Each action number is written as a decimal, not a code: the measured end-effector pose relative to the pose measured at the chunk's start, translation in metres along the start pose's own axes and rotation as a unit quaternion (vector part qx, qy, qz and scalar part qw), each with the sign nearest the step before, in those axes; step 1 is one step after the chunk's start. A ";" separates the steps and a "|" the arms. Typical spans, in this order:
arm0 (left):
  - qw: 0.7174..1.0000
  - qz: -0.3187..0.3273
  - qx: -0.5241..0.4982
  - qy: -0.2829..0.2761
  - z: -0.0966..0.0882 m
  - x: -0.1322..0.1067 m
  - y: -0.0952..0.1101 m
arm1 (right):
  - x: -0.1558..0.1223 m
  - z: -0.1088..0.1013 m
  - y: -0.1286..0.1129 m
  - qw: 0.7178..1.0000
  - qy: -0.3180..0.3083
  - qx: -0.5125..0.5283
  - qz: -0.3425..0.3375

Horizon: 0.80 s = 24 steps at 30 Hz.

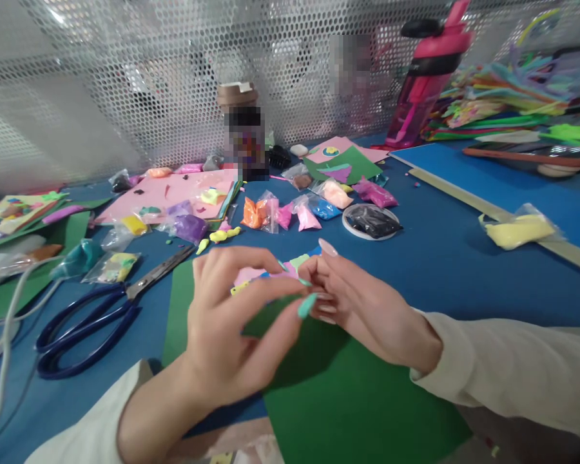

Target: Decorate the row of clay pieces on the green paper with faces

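"Over the green sheet (362,406), is anything held?"

"I cannot tell; the left hand (225,328) has fingers and thumb drawn narrow, just beside the curled fingers of the right hand (372,306). Scissors (89,335) lie left of the sheet."

"And the coloured pieces (244,276)?"

"At the sheet's far end, partly hidden behind the hands. Beyond it, a black packet (374,221) on a white lid (346,222); farther right, a pink bottle (426,80)."

Green sheet (348,393) on blue table (435,270)
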<state>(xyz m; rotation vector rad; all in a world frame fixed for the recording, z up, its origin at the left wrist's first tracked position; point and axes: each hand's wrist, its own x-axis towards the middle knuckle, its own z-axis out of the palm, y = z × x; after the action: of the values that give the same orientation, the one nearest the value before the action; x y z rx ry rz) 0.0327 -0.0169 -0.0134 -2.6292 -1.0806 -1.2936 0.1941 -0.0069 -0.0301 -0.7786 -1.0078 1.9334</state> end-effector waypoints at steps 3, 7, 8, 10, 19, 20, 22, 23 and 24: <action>0.994 -0.059 -0.094 -0.015 0.001 0.000 -0.007 | -0.001 -0.003 0.004 0.997 -0.053 -0.048 -0.034; 0.985 -0.063 -0.162 -0.015 0.006 -0.002 -0.012 | -0.004 -0.006 0.004 0.991 -0.051 -0.123 -0.022; 0.982 -0.067 -0.175 -0.008 0.007 -0.002 -0.012 | -0.004 -0.006 0.004 0.990 -0.049 -0.134 -0.020; 0.978 -0.071 -0.195 0.001 0.006 -0.002 -0.012 | -0.004 -0.007 0.004 0.986 -0.051 -0.154 -0.024; 0.985 -0.070 -0.155 -0.010 0.003 -0.002 -0.013 | -0.004 -0.008 0.003 0.985 -0.043 -0.170 -0.012; 0.986 -0.077 -0.148 -0.011 0.003 -0.002 -0.013 | -0.004 -0.009 0.002 0.987 -0.041 -0.157 -0.014; 0.986 -0.090 -0.141 -0.012 0.003 -0.003 -0.015 | -0.004 -0.011 0.000 0.989 -0.032 -0.143 -0.023; 0.986 -0.095 -0.140 -0.011 0.002 -0.003 -0.015 | -0.004 -0.013 -0.001 0.989 -0.026 -0.145 -0.028; 0.985 -0.098 -0.140 -0.010 0.002 -0.004 -0.016 | -0.004 -0.014 -0.002 0.988 -0.020 -0.149 -0.033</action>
<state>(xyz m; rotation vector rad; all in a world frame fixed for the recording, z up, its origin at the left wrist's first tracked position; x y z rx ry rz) 0.0236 -0.0066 -0.0218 -2.7950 -1.2752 -1.5676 0.2080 -0.0042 -0.0346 -0.8617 -1.3506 1.7698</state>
